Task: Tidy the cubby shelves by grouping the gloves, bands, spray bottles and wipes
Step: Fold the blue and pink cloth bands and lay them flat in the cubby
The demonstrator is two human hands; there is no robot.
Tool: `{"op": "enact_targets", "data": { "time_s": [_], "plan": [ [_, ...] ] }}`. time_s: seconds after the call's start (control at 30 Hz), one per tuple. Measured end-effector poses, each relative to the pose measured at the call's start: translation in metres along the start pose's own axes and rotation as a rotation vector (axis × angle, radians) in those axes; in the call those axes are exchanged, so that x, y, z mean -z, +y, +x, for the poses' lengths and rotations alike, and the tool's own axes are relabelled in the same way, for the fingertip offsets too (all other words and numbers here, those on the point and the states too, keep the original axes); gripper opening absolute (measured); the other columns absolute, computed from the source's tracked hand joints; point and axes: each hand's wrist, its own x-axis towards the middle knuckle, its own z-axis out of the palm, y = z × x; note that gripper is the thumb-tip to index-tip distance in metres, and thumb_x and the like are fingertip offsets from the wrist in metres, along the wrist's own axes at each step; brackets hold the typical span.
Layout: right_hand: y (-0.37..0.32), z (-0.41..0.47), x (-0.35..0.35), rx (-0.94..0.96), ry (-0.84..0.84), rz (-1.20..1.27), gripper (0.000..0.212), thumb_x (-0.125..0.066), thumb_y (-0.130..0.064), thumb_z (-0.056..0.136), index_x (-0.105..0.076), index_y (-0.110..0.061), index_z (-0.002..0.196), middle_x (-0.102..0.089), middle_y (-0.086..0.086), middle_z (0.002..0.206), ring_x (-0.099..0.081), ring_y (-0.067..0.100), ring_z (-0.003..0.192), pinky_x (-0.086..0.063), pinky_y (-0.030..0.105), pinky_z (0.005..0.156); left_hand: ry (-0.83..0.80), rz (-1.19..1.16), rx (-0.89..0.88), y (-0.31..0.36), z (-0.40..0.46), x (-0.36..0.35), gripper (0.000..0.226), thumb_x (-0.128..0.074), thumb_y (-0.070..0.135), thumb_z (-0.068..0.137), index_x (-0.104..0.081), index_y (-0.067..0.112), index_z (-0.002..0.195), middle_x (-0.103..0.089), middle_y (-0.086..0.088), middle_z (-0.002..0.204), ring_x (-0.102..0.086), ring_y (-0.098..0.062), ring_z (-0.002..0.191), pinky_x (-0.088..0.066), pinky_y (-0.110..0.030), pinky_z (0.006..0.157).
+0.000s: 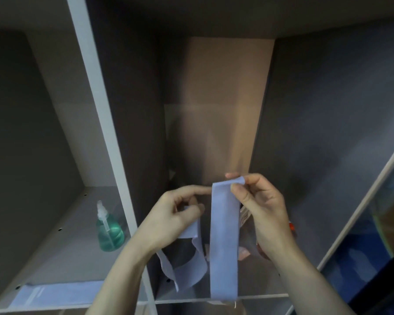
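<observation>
Head view: at the lower centre of the frame, the right hand (263,212) pinches the top fold of a pale blue band (224,242) between thumb and fingers, so one length hangs straight down in front of the middle cubby. The left hand (168,219) pinches another part of the same band, which loops loosely beneath it. In the cubby at lower left stands a green spray bottle (109,230), and a folded blue band (55,293) lies flat on the shelf edge (184,300).
</observation>
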Motion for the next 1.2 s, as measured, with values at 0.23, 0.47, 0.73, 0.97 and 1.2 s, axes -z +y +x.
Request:
{"op": "enact_targets", "data": {
  "time_s": [0.23, 0.47, 0.73, 0.97, 1.2],
  "plan": [
    [0.003, -0.001, -0.007, -0.022, -0.04, 0.013, 0.023, -0.08, -0.045, 0.07, -0.069, -0.026, 0.076, -0.071, -0.003, 0.071, -0.066, 0.007, 0.063, -0.05, 0.019, 0.056, 0.162, 0.0, -0.137, 0.012, 0.007, -0.01, 0.013, -0.073, 0.03, 0.078, -0.077, 0.021, 0.086, -0.072, 0.003, 0.083, -0.068, -0.011, 0.082, -0.052, -0.021, 0.075],
    [0.006, 0.001, -0.004, -0.091, -0.09, 0.108, 0.036, -0.081, -0.03, 0.069, -0.066, -0.025, 0.101, -0.075, 0.013, 0.094, -0.071, 0.026, 0.09, -0.053, 0.04, 0.086, 0.218, -0.071, -0.081, 0.012, 0.012, -0.018, 0.009, -0.074, 0.021, 0.08, -0.076, 0.013, 0.077, -0.074, -0.003, 0.076, -0.068, -0.01, 0.074, -0.052, -0.023, 0.068],
    [0.005, 0.006, 0.006, -0.005, 0.108, -0.028, 0.007, -0.074, -0.028, 0.078, -0.071, -0.022, 0.078, -0.071, -0.003, 0.071, -0.062, 0.005, 0.065, -0.048, 0.016, 0.058, 0.24, -0.464, 0.169, 0.007, 0.009, -0.013, 0.026, -0.06, 0.006, 0.08, -0.075, 0.017, 0.098, -0.071, -0.002, 0.088, -0.063, -0.019, 0.084, -0.046, -0.026, 0.08],
    [0.005, 0.0, -0.001, -0.023, 0.062, -0.015, 0.008, -0.075, -0.03, 0.077, -0.07, -0.023, 0.075, -0.07, -0.001, 0.065, -0.064, 0.006, 0.056, -0.047, 0.016, 0.05, 0.267, -0.476, 0.038, 0.013, 0.003, -0.022, 0.04, -0.073, 0.002, 0.073, -0.068, 0.015, 0.111, -0.068, 0.0, 0.075, -0.066, -0.009, 0.073, -0.054, -0.019, 0.07],
    [0.006, -0.006, -0.006, -0.081, 0.027, 0.013, 0.008, -0.073, -0.029, 0.078, -0.072, -0.022, 0.081, -0.074, 0.005, 0.075, -0.069, 0.012, 0.067, -0.051, 0.022, 0.058, 0.481, -0.039, 0.057, 0.014, 0.006, -0.036, 0.024, -0.076, 0.01, 0.079, -0.073, 0.026, 0.095, -0.073, 0.009, 0.088, -0.068, -0.002, 0.084, -0.053, -0.015, 0.074]
  ]
}}
